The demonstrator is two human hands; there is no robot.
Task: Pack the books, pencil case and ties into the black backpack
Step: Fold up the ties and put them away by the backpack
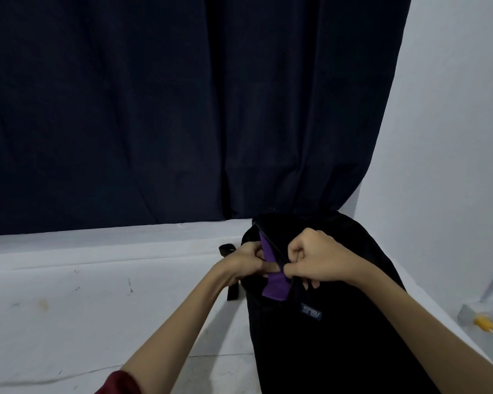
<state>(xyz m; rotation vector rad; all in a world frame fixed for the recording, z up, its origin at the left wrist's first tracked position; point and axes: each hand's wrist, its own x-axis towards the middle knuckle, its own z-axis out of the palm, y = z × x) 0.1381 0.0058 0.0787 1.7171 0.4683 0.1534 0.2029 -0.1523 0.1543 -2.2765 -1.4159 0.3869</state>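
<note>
Head view: both hands work at the black backpack [339, 322] opening. Left hand [249, 261] pinches a purple tie [273, 285] hanging out; right hand [310, 258] grips the edge. Soft, limp, likely slippery: gather its loose end.

A dark navy curtain [160, 109] hangs in soft folds across most of the background, its lower edge meeting the back of a white bench [83, 294]. The bench surface carries small dark scuffs and a faint yellowish stain [44, 304] towards its left side. A white wall [453, 109] rises on the right, beside the curtain's edge. Low at the far right lies a clear plastic item [480, 318] with something yellow [285, 327] in it, too blurred to identify.
</note>
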